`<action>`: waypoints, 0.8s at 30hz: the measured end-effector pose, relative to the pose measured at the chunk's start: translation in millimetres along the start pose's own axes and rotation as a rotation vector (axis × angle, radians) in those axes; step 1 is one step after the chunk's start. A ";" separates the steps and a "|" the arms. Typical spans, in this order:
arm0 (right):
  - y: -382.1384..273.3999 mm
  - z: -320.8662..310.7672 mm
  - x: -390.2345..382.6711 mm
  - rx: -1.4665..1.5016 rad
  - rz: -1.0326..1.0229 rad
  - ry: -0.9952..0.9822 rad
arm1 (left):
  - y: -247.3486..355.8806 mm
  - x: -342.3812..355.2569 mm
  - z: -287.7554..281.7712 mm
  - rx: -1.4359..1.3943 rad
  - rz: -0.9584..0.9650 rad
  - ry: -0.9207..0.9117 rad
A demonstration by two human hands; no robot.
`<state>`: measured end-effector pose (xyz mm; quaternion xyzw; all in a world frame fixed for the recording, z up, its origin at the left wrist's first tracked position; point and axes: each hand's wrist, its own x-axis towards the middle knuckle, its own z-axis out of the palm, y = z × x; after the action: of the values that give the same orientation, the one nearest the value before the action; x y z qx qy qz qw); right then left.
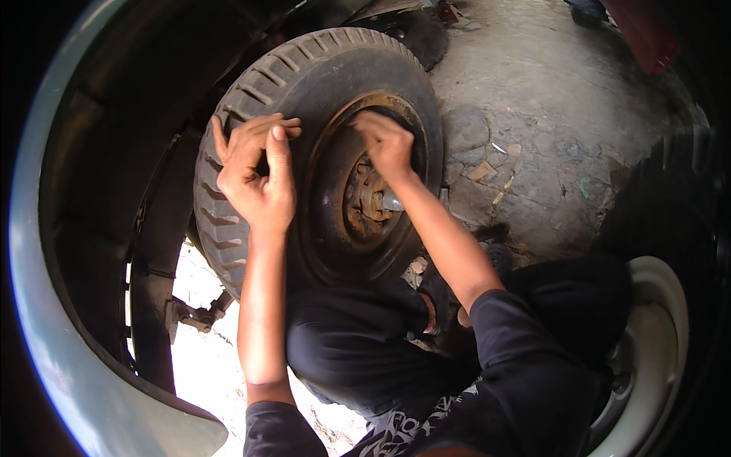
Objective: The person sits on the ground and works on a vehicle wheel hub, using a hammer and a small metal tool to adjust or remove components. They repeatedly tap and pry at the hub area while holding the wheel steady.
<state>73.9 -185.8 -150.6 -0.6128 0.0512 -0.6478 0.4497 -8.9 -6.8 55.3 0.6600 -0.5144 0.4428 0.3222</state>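
Note:
A large black tyre (312, 91) with deep tread blocks stands upright in front of me, fitted on a dark, rusty steel rim (327, 202). In its middle sits a brown, rusted hub (369, 194) with nuts around it. My left hand (259, 167) is over the tread side of the tyre, thumb up and little finger spread, the other fingers bent; nothing shows in it. Whether it touches the rubber is unclear. My right hand (388, 145) is at the upper part of the rim, above the hub. Its fingers are curled and smeared by motion, so anything in them cannot be made out.
A pale blue-grey fender (57, 343) curves around the left side, with a dark wheel arch inside. Under it is a metal bracket (199, 314). Cracked ground (525, 84) with small debris lies to the right. A pale wheel rim (655, 350) stands at lower right, beside my bent knees.

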 end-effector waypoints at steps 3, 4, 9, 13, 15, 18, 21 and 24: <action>4.0 -2.9 6.2 0.004 -0.027 0.015 | -0.4 2.9 -0.3 0.002 0.028 -0.010; -11.4 1.0 2.9 0.059 -0.075 -0.019 | -3.1 2.6 -3.7 0.008 0.022 -0.007; -10.4 9.2 4.6 0.044 0.002 0.137 | 0.0 1.1 2.8 -0.008 -0.003 0.016; -29.1 14.3 -4.3 0.097 -0.065 0.064 | -0.9 0.7 -2.9 -0.016 -0.012 0.006; -14.5 13.7 1.9 -0.006 -0.106 0.080 | -1.3 1.3 -1.1 -0.008 -0.013 0.008; 6.6 1.6 9.9 0.024 0.043 0.083 | 1.7 6.4 -0.5 -0.018 0.006 0.010; -19.5 7.1 0.5 0.065 -0.088 -0.051 | -3.2 0.7 -2.3 -0.005 -0.004 0.005; 4.3 2.7 9.0 -0.010 0.062 0.087 | -0.1 2.5 1.9 -0.020 0.003 0.019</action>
<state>79.7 -192.8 -145.8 -0.5844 0.0929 -0.6594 0.4637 -8.1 -9.4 56.9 0.6517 -0.5168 0.4444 0.3327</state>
